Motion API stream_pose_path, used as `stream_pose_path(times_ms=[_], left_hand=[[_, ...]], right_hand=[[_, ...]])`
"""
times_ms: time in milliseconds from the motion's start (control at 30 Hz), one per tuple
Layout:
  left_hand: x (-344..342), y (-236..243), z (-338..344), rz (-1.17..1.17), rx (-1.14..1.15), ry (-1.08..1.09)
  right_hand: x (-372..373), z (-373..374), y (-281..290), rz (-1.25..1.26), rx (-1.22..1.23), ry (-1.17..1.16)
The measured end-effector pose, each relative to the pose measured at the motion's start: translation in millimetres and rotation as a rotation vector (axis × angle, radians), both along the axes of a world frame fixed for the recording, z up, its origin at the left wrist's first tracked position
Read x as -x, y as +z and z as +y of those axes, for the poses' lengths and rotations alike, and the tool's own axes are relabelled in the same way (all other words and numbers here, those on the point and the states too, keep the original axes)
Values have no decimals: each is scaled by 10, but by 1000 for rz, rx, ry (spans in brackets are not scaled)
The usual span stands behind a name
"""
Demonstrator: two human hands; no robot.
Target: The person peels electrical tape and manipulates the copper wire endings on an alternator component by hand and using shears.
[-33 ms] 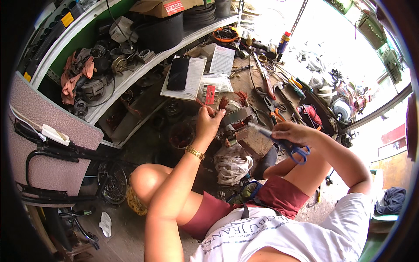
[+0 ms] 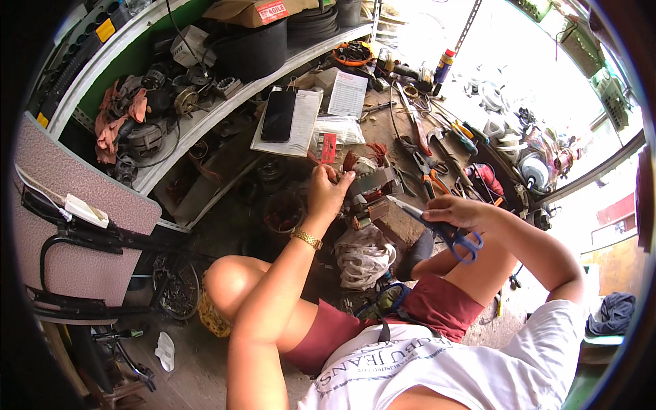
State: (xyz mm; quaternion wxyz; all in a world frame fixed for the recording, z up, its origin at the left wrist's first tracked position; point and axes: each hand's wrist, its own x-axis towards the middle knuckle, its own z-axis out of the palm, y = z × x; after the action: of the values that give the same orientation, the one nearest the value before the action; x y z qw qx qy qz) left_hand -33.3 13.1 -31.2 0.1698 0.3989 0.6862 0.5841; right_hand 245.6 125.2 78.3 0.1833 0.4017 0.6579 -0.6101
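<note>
My left hand (image 2: 326,189), with a gold watch (image 2: 307,238) on its wrist, is closed in a pinch. A thin red wire shows at its fingertips. Just right of it lies a laminated metal core with windings (image 2: 377,182), topped by a bunch of red wires (image 2: 376,152). My right hand (image 2: 451,210) is closed around the middle of scissors with blue handles (image 2: 469,247). Their blades point left toward the core, and the handle loops hang free below the hand. The scissors look closed, and their tips are apart from the wire.
Pliers (image 2: 429,164) and other hand tools lie right of the core. Beyond are a black phone (image 2: 279,116) on papers and a spray can (image 2: 444,68). A white cloth bundle (image 2: 364,256) sits before my legs. A shelf (image 2: 198,126) loaded with parts runs along the left.
The scissors have tilted slightly, with tips and handles shifting a little left. My left hand has moved only very slightly, still pinched.
</note>
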Motion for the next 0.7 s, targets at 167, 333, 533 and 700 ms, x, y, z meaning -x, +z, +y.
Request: stream_pose_path(times_ms=[167, 333, 533, 700], left_hand=[[-5, -78, 71, -88, -53, -13], [1, -8, 25, -107, 15, -21], [-11, -51, 17, -109, 31, -41], [-31, 40, -17, 41, 60, 12]], right_hand=[[14, -250, -20, 234, 479, -397], [-130, -355, -64, 462, 766, -409], [-31, -311, 49, 374, 433, -268], [52, -242, 182, 226, 211, -296]])
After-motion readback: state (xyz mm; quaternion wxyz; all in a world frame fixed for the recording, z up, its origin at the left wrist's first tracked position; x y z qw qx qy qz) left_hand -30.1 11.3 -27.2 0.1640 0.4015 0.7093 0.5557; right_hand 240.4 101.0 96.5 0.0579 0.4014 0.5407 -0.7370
